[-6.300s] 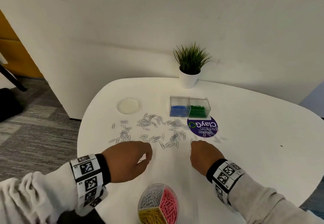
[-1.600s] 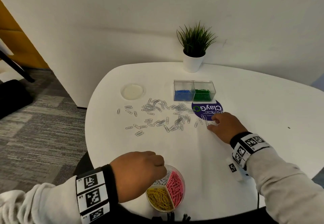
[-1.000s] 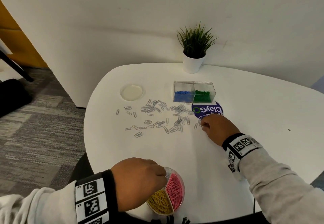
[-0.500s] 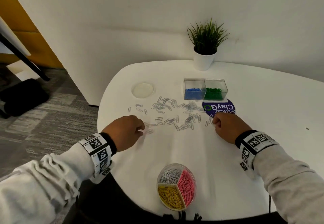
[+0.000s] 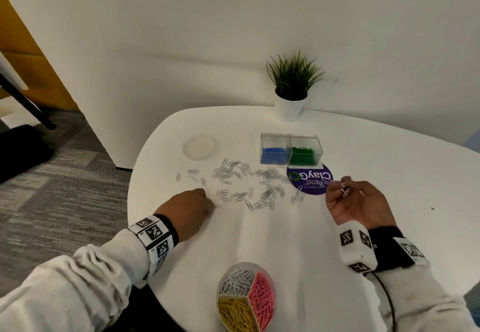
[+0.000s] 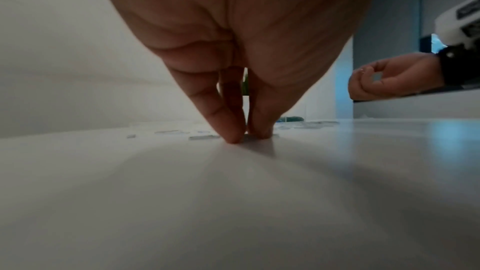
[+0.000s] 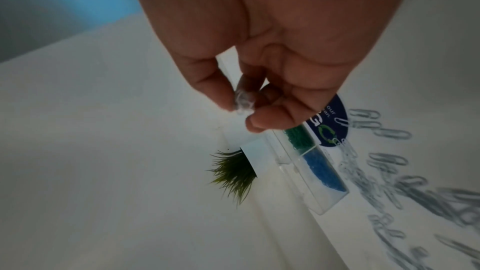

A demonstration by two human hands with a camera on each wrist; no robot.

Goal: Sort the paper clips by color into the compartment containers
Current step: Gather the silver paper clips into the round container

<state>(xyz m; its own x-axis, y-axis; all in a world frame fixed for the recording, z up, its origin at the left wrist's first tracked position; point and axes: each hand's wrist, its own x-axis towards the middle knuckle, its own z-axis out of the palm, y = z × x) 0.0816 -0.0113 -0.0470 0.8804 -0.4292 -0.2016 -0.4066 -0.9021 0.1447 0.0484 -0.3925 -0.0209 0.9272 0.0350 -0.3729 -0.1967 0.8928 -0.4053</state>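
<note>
White paper clips [image 5: 246, 186] are scattered just in front of the clear box [image 5: 291, 148]. A few clips [image 5: 344, 190] are pinched in the right hand [image 5: 359, 205]. One clip is pinched against the worktop [image 5: 285, 233] by the left hand [image 5: 188, 214] fingers [image 6: 228, 130].

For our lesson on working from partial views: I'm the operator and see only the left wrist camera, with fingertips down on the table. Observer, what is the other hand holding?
Observer: The right hand, palm turned up, pinches a small bunch of silver paper clips.
Operator: Where could those go?
Observer: The round container at the near table edge has a section of silver clips, beside pink and yellow sections.
Operator: What else is left to sort?
Observer: The loose clips scattered just beyond the left hand all look silver.
</note>
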